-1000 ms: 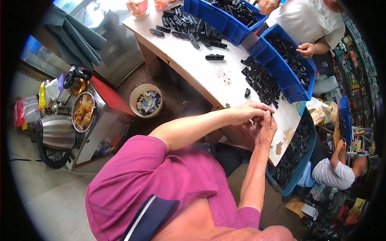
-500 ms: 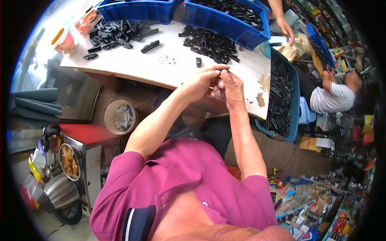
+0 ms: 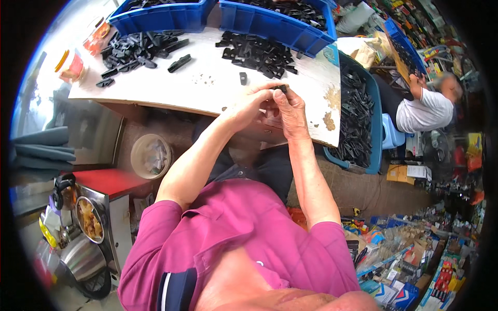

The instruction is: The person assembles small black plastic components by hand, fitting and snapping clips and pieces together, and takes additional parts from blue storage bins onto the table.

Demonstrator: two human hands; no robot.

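Just over the near edge of the white table [image 3: 155, 85], my two hands meet. My left hand [image 3: 250, 108] and my right hand [image 3: 291, 113] are both closed on a small black plastic part [image 3: 280, 88], pinched between thumbs and fingertips. Most of that part is hidden by the fingers. A single small black piece [image 3: 243, 78] lies just beyond my left hand. Farther back sits a pile of short black pieces [image 3: 257, 56]. To the left are a heap of longer black parts [image 3: 136, 49] and one long black part [image 3: 179, 62] lying apart.
Two blue bins [image 3: 277, 28] of black parts line the table's back. A teal tub [image 3: 374, 129] of black parts stands at its right. A waste bucket [image 3: 151, 156] is below left, near a red-topped cabinet [image 3: 109, 181]. Another person [image 3: 428, 109] sits at the far right.
The view has shifted slightly, so the table sits a little farther left. My hands stay together, and more of the black part shows. A co-worker's hand at the upper right has moved away.
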